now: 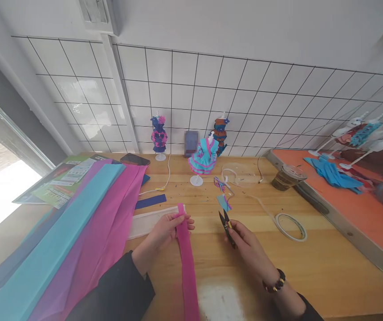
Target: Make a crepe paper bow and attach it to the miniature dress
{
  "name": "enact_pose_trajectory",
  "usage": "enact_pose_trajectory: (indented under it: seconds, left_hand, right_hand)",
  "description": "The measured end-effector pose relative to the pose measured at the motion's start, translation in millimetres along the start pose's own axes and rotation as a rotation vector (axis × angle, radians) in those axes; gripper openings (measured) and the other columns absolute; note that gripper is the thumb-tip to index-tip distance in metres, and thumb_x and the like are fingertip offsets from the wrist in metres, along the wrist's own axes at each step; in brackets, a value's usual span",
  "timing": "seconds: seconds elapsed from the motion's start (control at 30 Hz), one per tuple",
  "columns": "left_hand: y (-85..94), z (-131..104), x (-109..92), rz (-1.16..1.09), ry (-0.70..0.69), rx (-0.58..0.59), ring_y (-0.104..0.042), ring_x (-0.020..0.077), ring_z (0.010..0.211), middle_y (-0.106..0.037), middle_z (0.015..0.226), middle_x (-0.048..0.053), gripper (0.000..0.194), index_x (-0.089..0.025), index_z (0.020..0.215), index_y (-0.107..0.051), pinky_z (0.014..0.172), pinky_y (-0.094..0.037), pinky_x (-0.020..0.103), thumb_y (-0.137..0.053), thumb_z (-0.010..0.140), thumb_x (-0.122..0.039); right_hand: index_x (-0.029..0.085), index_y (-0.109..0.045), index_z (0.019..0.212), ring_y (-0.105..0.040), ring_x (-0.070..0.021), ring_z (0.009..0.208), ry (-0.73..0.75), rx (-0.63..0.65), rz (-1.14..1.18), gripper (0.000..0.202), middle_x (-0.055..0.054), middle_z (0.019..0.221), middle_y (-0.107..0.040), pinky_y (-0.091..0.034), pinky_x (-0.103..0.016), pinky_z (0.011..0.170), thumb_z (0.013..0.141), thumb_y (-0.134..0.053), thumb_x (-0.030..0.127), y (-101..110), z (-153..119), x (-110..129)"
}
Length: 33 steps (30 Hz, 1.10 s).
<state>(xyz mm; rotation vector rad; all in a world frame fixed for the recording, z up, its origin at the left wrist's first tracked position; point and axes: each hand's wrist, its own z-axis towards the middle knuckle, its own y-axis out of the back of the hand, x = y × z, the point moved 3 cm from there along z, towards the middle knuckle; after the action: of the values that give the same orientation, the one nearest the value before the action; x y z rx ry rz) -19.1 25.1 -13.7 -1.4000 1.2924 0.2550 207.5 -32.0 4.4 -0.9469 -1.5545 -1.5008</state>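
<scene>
Pinched in my left hand (171, 227) is the far end of a long magenta strip (189, 272), which looks like crepe paper or thin fabric and runs down toward me. Under that hand a white strip (141, 223) lies on the table. My right hand (243, 238) grips small black thread snips (226, 225), their blades slightly apart and pointing away from me, clear of the strip. Just beyond the blades is a light blue scrap (223, 202) with a purple edge. A dark blue strip (150, 201) lies beyond the white one.
Long coloured sheets (74, 223) cover the left side. Miniature dress forms stand at the back, the nearest in a turquoise ruffled dress (204, 157). At right are a tape roll (291, 226), a brown cup (287, 177) and an orange surface (361, 209) with a raised edge.
</scene>
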Motion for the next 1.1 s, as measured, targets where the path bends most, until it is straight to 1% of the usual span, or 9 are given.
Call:
enact_pose_trajectory:
  seconds: [0.1,0.23,0.4,0.47,0.57,0.7,0.83,1.0,1.1]
  left_hand:
    - [-0.7,0.2,1.8,-0.034,0.023,-0.003,-0.064,0.0222,0.077,-0.067,0.087,0.015,0.030,-0.009,0.094,-0.059,0.074,-0.047,0.036,-0.065,0.070,-0.026]
    - [-5.6,-1.8,0.4,-0.033,0.023,0.008,-0.065,0.0217,0.075,-0.068,0.084,0.014,0.036,-0.011,0.100,-0.052,0.075,-0.047,0.037,-0.066,0.069,-0.022]
    - [-5.2,-0.8,-3.1,0.013,-0.018,-0.051,-0.065,0.0221,0.072,-0.068,0.079,0.013,0.024,-0.012,0.082,-0.053,0.070,-0.047,0.036,-0.067,0.066,-0.024]
    - [-2.0,1.3,-3.3,0.056,-0.033,-0.064,-0.064,0.0210,0.072,-0.068,0.080,0.012,0.021,-0.012,0.078,-0.055,0.066,-0.046,0.033,-0.066,0.066,-0.026]
    - [2.5,4.0,-3.0,0.093,-0.071,-0.054,-0.061,0.0158,0.067,-0.067,0.076,0.008,0.019,-0.012,0.076,-0.059,0.061,-0.044,0.025,-0.065,0.067,-0.027]
    - [3.9,4.4,-3.4,0.022,-0.121,-0.040,-0.056,0.0099,0.056,-0.062,0.063,0.002,0.016,-0.012,0.069,-0.061,0.057,-0.041,0.021,-0.068,0.065,-0.025]
    - [3.2,3.6,-2.8,0.000,-0.112,-0.036,-0.057,0.0122,0.058,-0.063,0.064,0.004,0.019,-0.011,0.072,-0.063,0.058,-0.042,0.023,-0.070,0.064,-0.026]
    - [5.1,4.9,-0.3,-0.003,-0.100,-0.027,-0.059,0.0129,0.061,-0.065,0.067,0.005,0.019,-0.010,0.072,-0.065,0.062,-0.044,0.025,-0.072,0.062,-0.024]
    - [5.8,5.3,0.3,0.000,-0.105,-0.048,-0.061,0.0151,0.066,-0.067,0.073,0.007,0.022,-0.010,0.075,-0.065,0.065,-0.045,0.026,-0.074,0.059,-0.023]
  right_hand:
    - [0.017,-0.050,0.101,-0.045,-0.0111,0.053,-0.102,0.084,0.223,0.035,0.001,0.067,-0.048,-0.035,-0.022,0.048,0.086,-0.034,0.044,-24.7,8.5,17.4]
    - [0.016,-0.052,0.093,-0.037,-0.0092,0.049,-0.104,0.131,0.261,0.040,0.003,0.062,-0.040,-0.030,-0.022,0.046,0.085,-0.032,0.050,-50.9,20.5,29.9]
    - [0.018,-0.050,0.087,-0.036,-0.0104,0.049,-0.042,0.133,0.229,0.037,0.004,0.059,-0.038,-0.031,-0.022,0.045,0.085,-0.032,0.050,-73.0,25.2,25.6]
    - [0.018,-0.050,0.085,-0.038,-0.0110,0.051,-0.013,0.113,0.191,0.036,0.004,0.060,-0.040,-0.033,-0.023,0.046,0.087,-0.030,0.048,-76.1,23.7,24.8]
    - [0.019,-0.051,0.087,-0.045,-0.0132,0.057,0.034,0.098,0.102,0.034,0.002,0.061,-0.045,-0.036,-0.024,0.052,0.088,-0.030,0.044,-77.4,20.6,28.1]
    - [0.019,-0.053,0.090,-0.052,-0.0156,0.072,0.094,0.098,0.024,0.030,-0.001,0.071,-0.054,-0.039,-0.026,0.065,0.090,-0.030,0.039,-78.9,18.1,34.3]
    - [0.019,-0.052,0.092,-0.053,-0.0157,0.080,0.125,0.128,0.007,0.029,-0.004,0.084,-0.059,-0.039,-0.027,0.073,0.090,-0.029,0.036,-83.1,17.0,35.8]
    - [0.018,-0.052,0.091,-0.054,-0.0158,0.078,0.119,0.128,-0.002,0.030,-0.004,0.084,-0.060,-0.040,-0.027,0.073,0.091,-0.028,0.037,-85.6,16.9,36.2]
    - [0.018,-0.052,0.092,-0.054,-0.0162,0.079,0.118,0.125,-0.001,0.030,-0.005,0.086,-0.060,-0.040,-0.027,0.073,0.091,-0.028,0.037,-85.6,16.9,37.9]
